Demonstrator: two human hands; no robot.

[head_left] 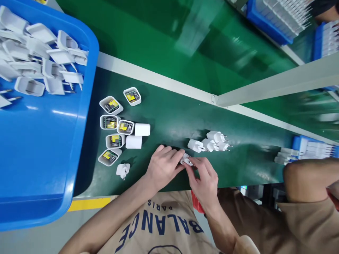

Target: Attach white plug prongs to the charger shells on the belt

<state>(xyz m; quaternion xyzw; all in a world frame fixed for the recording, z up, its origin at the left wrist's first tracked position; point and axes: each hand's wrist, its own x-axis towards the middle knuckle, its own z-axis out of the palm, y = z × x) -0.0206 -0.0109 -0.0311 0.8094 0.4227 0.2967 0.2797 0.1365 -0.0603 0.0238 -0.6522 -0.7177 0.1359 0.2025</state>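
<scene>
Figure. A white charger unit (186,160) is held between both hands just above the green bench (172,120), near its front edge and directly in front of the person's torso. The step in hand appears to be the joining of two halves of the unit, a plug-bearing cap to an open shell; how far the halves are seated cannot be told, since the fingers cover most of the part.

The left hand (162,166) lies palm-down with fingers curled, its grip closed round the left end of the unit. The right hand (203,180) meets it from the right, thumb and forefinger pinched on the opposite end. Both forearms run in from the lower edge of the view and converge on the part, wrists low and close to the bench.

Three finished chargers (209,143) with pins pointing right lie just beyond the hands. To the left, open shells (113,127) showing yellow components are clustered, two closed white blocks (137,135) beside them, and a single pin cap (123,170) nearest the front edge. A blue bin (87,116) at far left carries a heap of pin caps (39,56).

The next move is judged to call for a squared, even press so that the halves close without skew, followed by a release beside the finished group.
</scene>
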